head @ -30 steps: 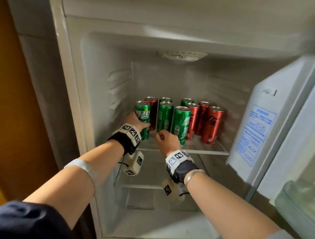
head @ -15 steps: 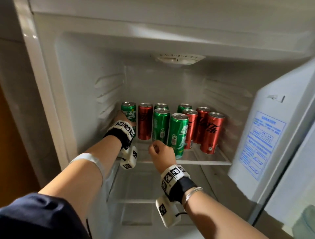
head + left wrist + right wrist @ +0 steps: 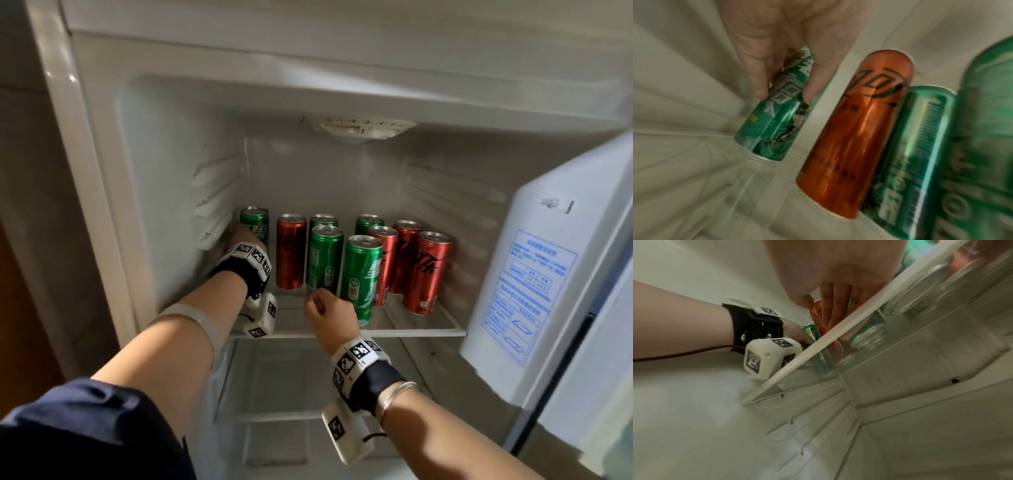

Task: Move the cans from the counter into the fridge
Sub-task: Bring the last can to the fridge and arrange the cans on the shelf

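Note:
On the glass shelf (image 3: 414, 331) of the open fridge stand several green and red cans. My left hand (image 3: 240, 237) reaches to the back left corner and grips a green can (image 3: 254, 222) that stands upright beside a red can (image 3: 291, 257). In the left wrist view my left hand (image 3: 785, 95) pinches the green can (image 3: 774, 129) between thumb and finger. My right hand (image 3: 327, 310) hovers at the shelf's front, just left of the nearest green can (image 3: 362, 274), and holds nothing. Its fingers (image 3: 836, 309) show fairly straight above the shelf's edge (image 3: 818, 350).
The fridge door (image 3: 534, 274) stands open on the right, close to a red can (image 3: 426, 274). Ribbed rails (image 3: 219, 192) line the left wall by my left hand. A lower shelf (image 3: 291, 416) lies beneath. A thermostat dial (image 3: 363, 128) hangs from the ceiling.
My left hand has carried the green can from the front of the shelf back into the left corner. My right hand has drawn back slightly from the front green can.

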`<state>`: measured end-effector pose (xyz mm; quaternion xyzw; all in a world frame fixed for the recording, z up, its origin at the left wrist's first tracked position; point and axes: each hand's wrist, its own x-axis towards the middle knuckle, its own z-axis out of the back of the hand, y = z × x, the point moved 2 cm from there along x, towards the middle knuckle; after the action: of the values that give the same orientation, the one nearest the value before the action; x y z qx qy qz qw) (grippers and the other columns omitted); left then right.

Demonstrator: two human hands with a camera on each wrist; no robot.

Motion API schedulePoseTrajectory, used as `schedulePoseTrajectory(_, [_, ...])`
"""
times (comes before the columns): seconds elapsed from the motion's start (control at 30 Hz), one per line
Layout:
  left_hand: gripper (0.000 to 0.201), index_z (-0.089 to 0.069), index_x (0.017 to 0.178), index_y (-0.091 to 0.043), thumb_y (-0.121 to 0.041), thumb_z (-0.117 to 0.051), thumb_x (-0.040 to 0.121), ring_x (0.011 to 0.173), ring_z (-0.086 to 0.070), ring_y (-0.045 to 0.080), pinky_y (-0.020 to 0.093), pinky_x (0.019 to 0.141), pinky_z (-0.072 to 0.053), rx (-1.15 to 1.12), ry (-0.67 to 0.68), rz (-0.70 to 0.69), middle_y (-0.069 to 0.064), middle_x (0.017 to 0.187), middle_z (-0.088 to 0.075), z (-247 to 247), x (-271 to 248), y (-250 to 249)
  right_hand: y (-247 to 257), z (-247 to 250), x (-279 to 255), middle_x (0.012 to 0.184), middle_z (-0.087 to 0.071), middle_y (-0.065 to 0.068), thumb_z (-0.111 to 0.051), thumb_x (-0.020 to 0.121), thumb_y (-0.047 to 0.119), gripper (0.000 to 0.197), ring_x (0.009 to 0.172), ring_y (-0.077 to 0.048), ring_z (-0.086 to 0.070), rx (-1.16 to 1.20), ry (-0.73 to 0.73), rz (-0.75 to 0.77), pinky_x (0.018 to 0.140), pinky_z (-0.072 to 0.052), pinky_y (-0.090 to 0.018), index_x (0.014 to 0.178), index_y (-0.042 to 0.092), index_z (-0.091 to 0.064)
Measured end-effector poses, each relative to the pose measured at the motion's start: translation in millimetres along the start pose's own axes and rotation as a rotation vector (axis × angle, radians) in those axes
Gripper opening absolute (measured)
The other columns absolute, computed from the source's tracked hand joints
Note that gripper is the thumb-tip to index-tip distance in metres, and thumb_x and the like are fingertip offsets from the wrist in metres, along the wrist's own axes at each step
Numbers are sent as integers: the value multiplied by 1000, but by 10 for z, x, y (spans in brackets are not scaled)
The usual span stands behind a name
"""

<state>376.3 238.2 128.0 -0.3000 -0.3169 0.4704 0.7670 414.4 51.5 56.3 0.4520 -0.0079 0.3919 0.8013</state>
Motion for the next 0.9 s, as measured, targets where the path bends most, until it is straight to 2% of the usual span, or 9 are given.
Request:
schedulePoseTrajectory(0.13, [77,-11,148,-17,-1,-52,85,139,-26,33,41,112,-28,99,-95,-130,18,151,-23,93,-200,-137,23,0,-30,73,-57,-7,-51,89,28,20,70,-25,-55,-12,6,5,63,-39,-25,92,11,-62])
schedulePoseTrajectory(0.2, [69,-21,145,-17,-1,-50,84,139,-22,32,37,112,-24,124,-110,-211,19,149,-23,133,-303,-208,29,3,-44,76,-60,-12,-51,89,28,21,74,-30,-59,-9,6,6,63,-39,-26,93,10,-62])
schedulePoseTrajectory(0.27, [56,-38,137,-12,-7,-53,84,133,-32,31,34,108,-28,113,-98,-305,18,141,-38,174,-405,-297,35,7,-61,81,-65,-17,-51,88,28,21,78,-33,-61,-13,3,13,64,-41,-28,94,10,-62])
schedulePoseTrajectory(0.3, [53,-41,135,-11,-10,-55,84,130,-37,30,33,106,-29,99,-56,-324,16,139,-43,160,-426,-330,39,9,-70,84,-66,-18,-51,88,28,22,79,-33,-61,-17,4,16,65,-42,-29,95,10,-62])
schedulePoseTrajectory(0.4, [60,-43,133,-11,-23,-67,80,122,-51,29,35,102,-40,11,97,-310,13,133,-52,102,-439,-412,48,8,-96,85,-67,-18,-51,89,27,22,79,-33,-62,-8,7,22,67,-46,-31,96,10,-62])
schedulePoseTrajectory(0.5, [61,-47,126,-14,-32,-74,74,109,-60,32,38,94,-47,15,175,-273,11,119,-63,33,-415,-458,23,4,-102,82,-67,-17,-51,89,26,20,78,-33,-63,5,14,46,68,-49,-34,95,10,-62])
schedulePoseTrajectory(0.7, [64,-40,125,-13,-30,-74,74,104,-61,34,37,88,-46,2,134,-264,15,114,-63,-92,-336,-471,-64,-23,-62,83,-69,-13,-49,90,28,22,77,-29,-64,-9,36,54,69,-52,-35,96,11,-63])
schedulePoseTrajectory(0.8, [65,-39,125,-12,-26,-75,73,105,-61,34,40,91,-47,0,123,-270,16,115,-62,-74,-326,-466,-74,-19,-50,84,-69,-13,-49,91,28,22,78,-30,-65,-8,48,67,70,-53,-36,97,11,-62])
schedulePoseTrajectory(0.9, [74,-35,133,-11,-22,-76,72,112,-58,35,41,95,-46,45,101,-244,16,122,-59,37,-318,-390,-71,-3,-65,85,-68,-15,-50,90,26,21,79,-31,-63,-16,60,64,67,-48,-31,98,12,-62])
